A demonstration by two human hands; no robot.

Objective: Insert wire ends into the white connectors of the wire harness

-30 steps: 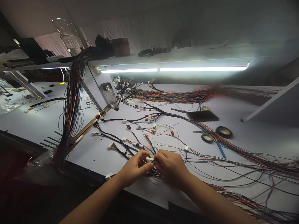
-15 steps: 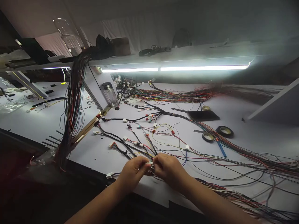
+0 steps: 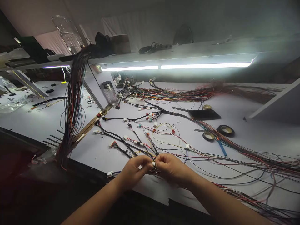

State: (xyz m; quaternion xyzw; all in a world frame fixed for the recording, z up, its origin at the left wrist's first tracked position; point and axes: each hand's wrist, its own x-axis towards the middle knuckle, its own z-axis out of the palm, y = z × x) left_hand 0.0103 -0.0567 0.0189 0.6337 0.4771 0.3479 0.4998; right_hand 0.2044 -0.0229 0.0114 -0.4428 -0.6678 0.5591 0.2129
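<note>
Close to the table's front edge, my left hand (image 3: pixel 134 170) pinches a small white connector (image 3: pixel 153 163) between thumb and fingertips. Facing it, my right hand (image 3: pixel 172 168) is closed at the connector's other side, its fingertips pinched on thin wires (image 3: pixel 156 158) that are mostly hidden. Just beyond both hands lie sleeved black harness branches (image 3: pixel 122 137) with connectors on their ends. A white plug with orange wires (image 3: pixel 112 144) lies left of them, and another white connector (image 3: pixel 110 173) sits beside my left wrist.
A thick wire bundle (image 3: pixel 75 93) hangs off the shelf at left. Tape rolls (image 3: pixel 225 130), a blue-handled tool (image 3: pixel 221 147) and a dark flat device (image 3: pixel 204 114) lie at right. A glass jar (image 3: pixel 110 93) stands at the back, near a long loose wire bundle (image 3: pixel 173 94).
My right hand has shifted slightly right and its fingers have changed their hold. More of the white connector now shows between my hands.
</note>
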